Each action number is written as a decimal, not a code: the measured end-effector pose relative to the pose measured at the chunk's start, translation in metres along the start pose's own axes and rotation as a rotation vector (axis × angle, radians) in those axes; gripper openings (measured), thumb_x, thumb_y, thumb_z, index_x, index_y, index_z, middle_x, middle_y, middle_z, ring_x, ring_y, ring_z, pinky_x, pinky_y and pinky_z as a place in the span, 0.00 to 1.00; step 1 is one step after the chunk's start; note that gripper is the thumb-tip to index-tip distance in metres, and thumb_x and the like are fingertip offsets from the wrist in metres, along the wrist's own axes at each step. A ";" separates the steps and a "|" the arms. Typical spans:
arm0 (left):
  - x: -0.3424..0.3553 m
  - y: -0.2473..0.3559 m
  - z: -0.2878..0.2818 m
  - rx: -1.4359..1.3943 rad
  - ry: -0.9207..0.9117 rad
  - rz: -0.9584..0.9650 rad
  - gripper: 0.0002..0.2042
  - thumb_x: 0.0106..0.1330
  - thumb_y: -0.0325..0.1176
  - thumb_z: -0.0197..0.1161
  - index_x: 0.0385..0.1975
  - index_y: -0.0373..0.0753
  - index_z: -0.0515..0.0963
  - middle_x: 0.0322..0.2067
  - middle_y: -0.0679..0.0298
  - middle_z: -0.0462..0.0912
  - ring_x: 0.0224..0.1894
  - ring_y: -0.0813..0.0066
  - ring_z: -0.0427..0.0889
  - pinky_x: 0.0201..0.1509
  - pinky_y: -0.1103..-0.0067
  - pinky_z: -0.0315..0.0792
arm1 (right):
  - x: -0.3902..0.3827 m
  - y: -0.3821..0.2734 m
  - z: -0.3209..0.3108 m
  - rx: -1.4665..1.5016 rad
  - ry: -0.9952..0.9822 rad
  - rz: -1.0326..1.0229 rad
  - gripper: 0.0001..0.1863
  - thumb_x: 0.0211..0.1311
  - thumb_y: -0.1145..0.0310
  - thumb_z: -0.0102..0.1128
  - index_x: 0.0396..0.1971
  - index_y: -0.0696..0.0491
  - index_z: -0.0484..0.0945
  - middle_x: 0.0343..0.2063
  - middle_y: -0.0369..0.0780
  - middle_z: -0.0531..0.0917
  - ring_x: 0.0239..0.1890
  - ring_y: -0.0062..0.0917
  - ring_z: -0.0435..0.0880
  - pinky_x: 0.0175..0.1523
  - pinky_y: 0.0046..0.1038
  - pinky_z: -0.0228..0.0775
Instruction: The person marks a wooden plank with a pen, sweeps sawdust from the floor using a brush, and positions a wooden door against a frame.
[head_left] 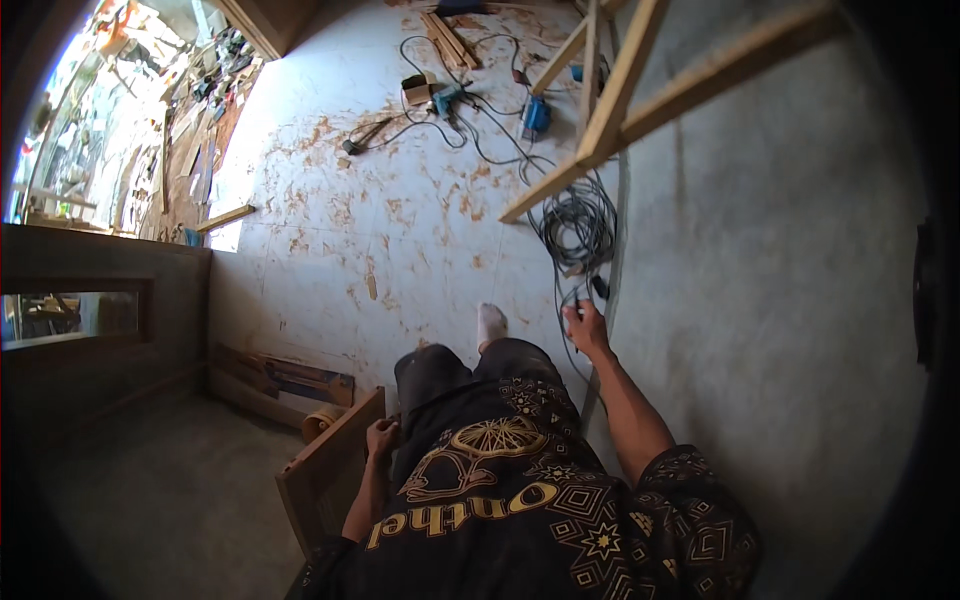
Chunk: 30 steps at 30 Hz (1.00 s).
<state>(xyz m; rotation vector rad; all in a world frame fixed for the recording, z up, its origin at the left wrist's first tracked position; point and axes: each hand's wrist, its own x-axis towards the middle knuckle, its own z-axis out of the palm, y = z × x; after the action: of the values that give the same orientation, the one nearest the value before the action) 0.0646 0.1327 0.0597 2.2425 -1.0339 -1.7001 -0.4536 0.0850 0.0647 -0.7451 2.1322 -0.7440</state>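
My right hand [588, 328] is closed, its fingers pinched on a thin black cable beside the wall. Just beyond it lies a coil of dark cable [578, 232] on the floor, with a small black plug or connector [600, 287] at its near side. My left hand [382, 438] hangs low by my left thigh, fingers curled; what they hold, if anything, is hidden. Beside that hand stands a wooden panel [335, 460] on edge, with a roll of brown tape [322, 422] behind it.
Wooden beams [600, 130] lean against the grey wall at right. Farther off are a teal power drill [447, 98], a blue tool [535, 118], an open small box [418, 90] and trailing cords. Wood shavings litter the pale floor [300, 200]. A doorway at far left opens onto scattered debris.
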 end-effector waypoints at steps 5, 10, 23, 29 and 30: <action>0.077 0.142 0.005 -0.024 0.091 0.117 0.10 0.61 0.33 0.67 0.33 0.30 0.82 0.24 0.62 0.83 0.24 0.78 0.78 0.27 0.79 0.71 | 0.133 -0.131 0.026 -0.186 -0.382 -0.084 0.14 0.64 0.59 0.60 0.35 0.56 0.76 0.25 0.42 0.85 0.24 0.31 0.85 0.34 0.34 0.75; 0.188 0.225 0.002 -0.245 -0.004 0.065 0.14 0.62 0.37 0.69 0.35 0.29 0.81 0.24 0.62 0.82 0.26 0.76 0.80 0.30 0.78 0.74 | 0.227 -0.216 0.077 -0.525 -0.264 -0.224 0.14 0.63 0.57 0.59 0.34 0.54 0.79 0.24 0.44 0.84 0.30 0.34 0.86 0.39 0.39 0.75; 0.403 0.525 -0.085 -0.116 -0.076 0.085 0.14 0.64 0.40 0.67 0.31 0.32 0.78 0.24 0.59 0.82 0.24 0.72 0.81 0.31 0.76 0.78 | 0.363 -0.255 0.086 -0.464 0.016 -0.006 0.13 0.64 0.62 0.56 0.33 0.58 0.80 0.26 0.45 0.82 0.30 0.39 0.83 0.38 0.38 0.73; 0.428 0.650 -0.029 -0.149 -0.065 0.258 0.18 0.66 0.42 0.65 0.19 0.35 0.75 0.17 0.61 0.79 0.19 0.75 0.78 0.30 0.76 0.77 | 0.450 -0.299 0.065 -0.125 -0.214 0.173 0.14 0.65 0.62 0.54 0.34 0.57 0.82 0.23 0.45 0.85 0.31 0.36 0.87 0.44 0.38 0.76; 0.426 0.653 -0.020 -0.162 -0.084 0.222 0.18 0.67 0.42 0.63 0.21 0.34 0.76 0.17 0.60 0.79 0.19 0.75 0.77 0.29 0.76 0.77 | 0.464 -0.302 0.063 -0.186 -0.295 0.221 0.14 0.64 0.61 0.55 0.34 0.57 0.82 0.23 0.45 0.85 0.32 0.37 0.87 0.43 0.38 0.76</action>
<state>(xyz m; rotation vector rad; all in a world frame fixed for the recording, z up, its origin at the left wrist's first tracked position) -0.1469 -0.6179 0.0519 1.8966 -1.0751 -1.7269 -0.5801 -0.4567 0.0317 -0.6561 1.9874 -0.3004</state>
